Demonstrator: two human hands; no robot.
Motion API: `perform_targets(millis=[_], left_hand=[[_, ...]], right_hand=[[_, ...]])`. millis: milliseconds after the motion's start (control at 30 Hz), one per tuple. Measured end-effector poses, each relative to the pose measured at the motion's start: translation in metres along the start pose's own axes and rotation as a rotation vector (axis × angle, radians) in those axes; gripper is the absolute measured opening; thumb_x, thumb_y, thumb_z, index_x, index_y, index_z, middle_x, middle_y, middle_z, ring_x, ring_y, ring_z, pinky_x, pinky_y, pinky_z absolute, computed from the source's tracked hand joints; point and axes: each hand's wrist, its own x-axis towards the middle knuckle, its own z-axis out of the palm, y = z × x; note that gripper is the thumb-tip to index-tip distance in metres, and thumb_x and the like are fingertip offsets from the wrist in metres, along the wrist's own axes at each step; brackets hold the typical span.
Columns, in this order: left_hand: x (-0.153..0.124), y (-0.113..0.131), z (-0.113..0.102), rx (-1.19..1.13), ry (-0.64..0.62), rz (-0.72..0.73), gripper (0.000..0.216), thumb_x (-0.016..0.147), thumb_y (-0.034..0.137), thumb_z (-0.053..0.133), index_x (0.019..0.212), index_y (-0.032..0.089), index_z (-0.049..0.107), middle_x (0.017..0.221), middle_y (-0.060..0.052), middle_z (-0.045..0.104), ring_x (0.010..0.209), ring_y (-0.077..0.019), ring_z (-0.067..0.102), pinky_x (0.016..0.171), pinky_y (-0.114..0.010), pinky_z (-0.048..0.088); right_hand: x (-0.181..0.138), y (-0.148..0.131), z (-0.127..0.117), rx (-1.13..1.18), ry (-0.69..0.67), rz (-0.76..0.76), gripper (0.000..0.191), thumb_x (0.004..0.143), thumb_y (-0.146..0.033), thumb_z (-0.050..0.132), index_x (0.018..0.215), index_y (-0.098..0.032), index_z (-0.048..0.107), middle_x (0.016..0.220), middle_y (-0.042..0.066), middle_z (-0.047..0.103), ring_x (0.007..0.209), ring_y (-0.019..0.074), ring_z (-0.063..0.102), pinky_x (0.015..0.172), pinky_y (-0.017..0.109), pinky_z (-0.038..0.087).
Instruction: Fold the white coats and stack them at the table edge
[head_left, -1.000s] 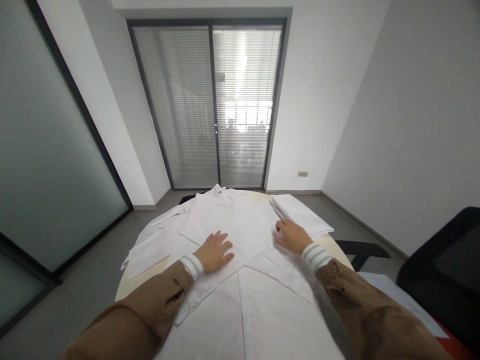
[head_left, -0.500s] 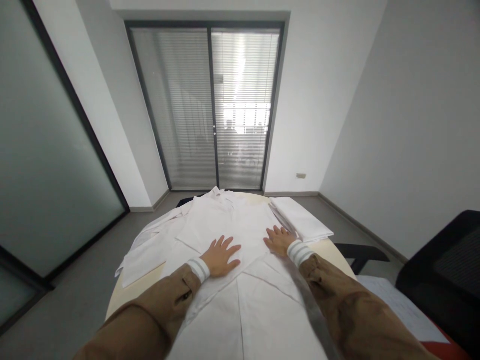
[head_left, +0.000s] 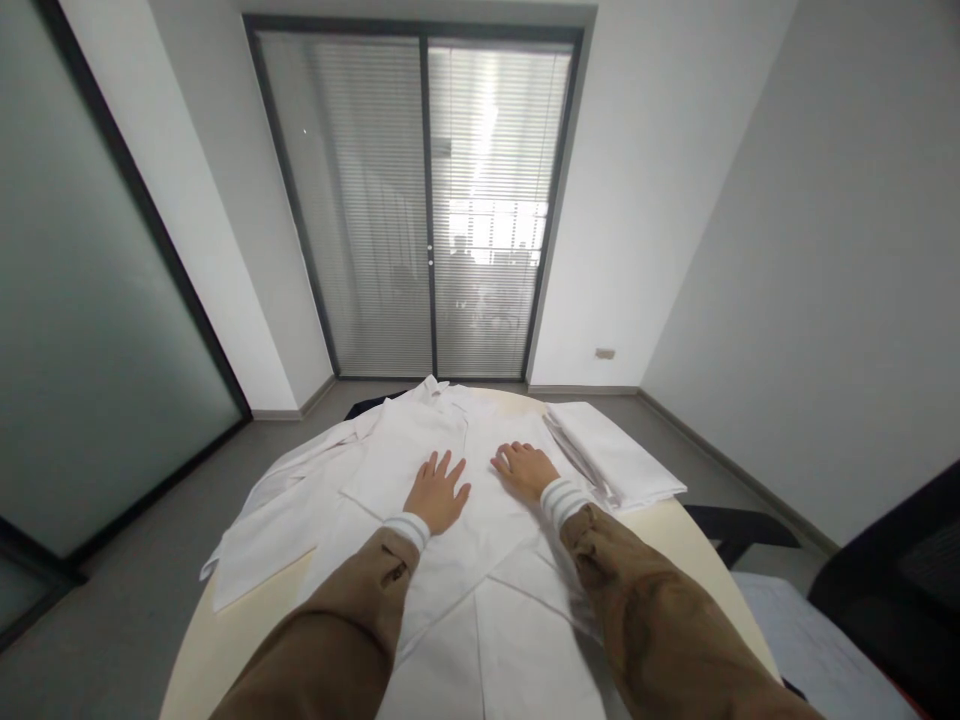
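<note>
A white collared garment, like a lab coat (head_left: 480,555), lies spread lengthwise over the table, its collar at the far end. My left hand (head_left: 437,493) rests on its middle with the fingers spread. To the right, my right hand (head_left: 525,469) lies on the same cloth, palm down, fingers stretched toward the left. Neither hand holds anything. One white sleeve (head_left: 262,555) reaches out flat to the left. A folded white part, apparently the other sleeve (head_left: 611,455), lies on the right side of the table.
The pale round-edged table (head_left: 712,570) shows around the cloth. A black chair (head_left: 900,570) stands close at the right, with a light sheet (head_left: 814,640) beside it. Beyond the table are a glass door with blinds (head_left: 375,220) and a frosted panel (head_left: 97,270) at left.
Both hands have slid a little farther up the garment. My right hand has also moved left, bringing the two hands closer together. The view has shifted slightly.
</note>
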Motion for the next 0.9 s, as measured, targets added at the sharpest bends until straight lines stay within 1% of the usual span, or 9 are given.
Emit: perform_targets(millis=[67,167,333,400,500,600,667,800,900], left_hand=[[0.0,-0.003,0.004,-0.001,0.011,0.009,0.055,0.099,0.046,0.039,0.149,0.025,0.042,0.159,-0.011,0.034,0.147,-0.036,0.025,0.116,-0.051,0.026],[0.001,-0.004,0.002,-0.011,0.013,0.02,0.054,0.098,0.045,0.041,0.149,0.025,0.043,0.158,-0.011,0.035,0.147,-0.0358,0.026,0.116,-0.05,0.027],[0.003,-0.004,-0.004,-0.045,0.022,0.023,0.053,0.098,0.041,0.043,0.148,0.024,0.045,0.157,-0.011,0.037,0.146,-0.0356,0.027,0.117,-0.05,0.027],[0.004,-0.004,-0.003,-0.059,0.025,0.02,0.053,0.097,0.041,0.044,0.148,0.024,0.045,0.157,-0.011,0.037,0.146,-0.0359,0.027,0.117,-0.051,0.027],[0.006,-0.006,-0.001,-0.076,0.04,0.022,0.054,0.097,0.041,0.045,0.148,0.024,0.045,0.157,-0.011,0.037,0.147,-0.0356,0.026,0.117,-0.052,0.026],[0.007,-0.008,0.001,-0.094,0.047,0.026,0.054,0.098,0.043,0.042,0.149,0.025,0.044,0.158,-0.009,0.035,0.148,-0.0351,0.024,0.117,-0.053,0.026],[0.008,-0.009,0.002,-0.104,0.04,0.025,0.054,0.098,0.044,0.041,0.149,0.026,0.043,0.158,-0.009,0.035,0.148,-0.0352,0.023,0.117,-0.053,0.026],[0.008,-0.009,0.001,-0.107,0.039,0.02,0.055,0.098,0.044,0.041,0.149,0.026,0.043,0.158,-0.009,0.035,0.147,-0.0354,0.024,0.117,-0.053,0.025],[0.008,-0.009,0.0,-0.102,0.042,0.019,0.055,0.097,0.045,0.042,0.149,0.026,0.043,0.158,-0.009,0.035,0.147,-0.0353,0.024,0.117,-0.053,0.026]], right_hand=[[0.019,0.001,-0.006,0.016,0.02,0.031,0.046,0.102,-0.048,0.032,0.127,-0.019,0.057,0.121,0.015,0.065,0.111,0.0263,0.06,0.091,0.037,0.043],[0.05,0.003,-0.01,0.036,0.056,0.056,0.039,0.103,-0.041,0.034,0.126,-0.019,0.057,0.123,0.013,0.064,0.107,0.0233,0.063,0.086,0.033,0.044],[0.101,-0.001,-0.01,0.067,0.147,0.108,0.033,0.102,-0.035,0.037,0.121,-0.02,0.059,0.124,0.011,0.064,0.109,0.0209,0.062,0.086,0.03,0.043],[0.119,-0.008,-0.01,0.072,0.171,0.138,0.033,0.101,-0.037,0.039,0.119,-0.02,0.061,0.12,0.011,0.066,0.109,0.0222,0.061,0.087,0.032,0.042],[0.143,-0.021,-0.008,0.079,0.193,0.19,0.04,0.097,-0.049,0.046,0.117,-0.018,0.061,0.115,0.014,0.068,0.108,0.0268,0.061,0.089,0.037,0.042],[0.16,-0.034,-0.001,0.079,0.198,0.263,0.051,0.089,-0.058,0.054,0.117,-0.015,0.06,0.111,0.018,0.069,0.108,0.0306,0.062,0.092,0.042,0.04],[0.167,-0.039,0.006,0.085,0.2,0.307,0.047,0.088,-0.051,0.057,0.116,-0.013,0.06,0.108,0.019,0.07,0.107,0.031,0.063,0.093,0.043,0.039],[0.175,-0.04,0.019,0.127,0.2,0.339,0.029,0.091,-0.029,0.051,0.111,-0.011,0.061,0.104,0.02,0.07,0.102,0.0296,0.066,0.089,0.04,0.041],[0.178,-0.034,0.025,0.179,0.218,0.337,0.029,0.091,-0.025,0.048,0.114,-0.012,0.061,0.105,0.019,0.07,0.103,0.0297,0.066,0.089,0.039,0.043]])
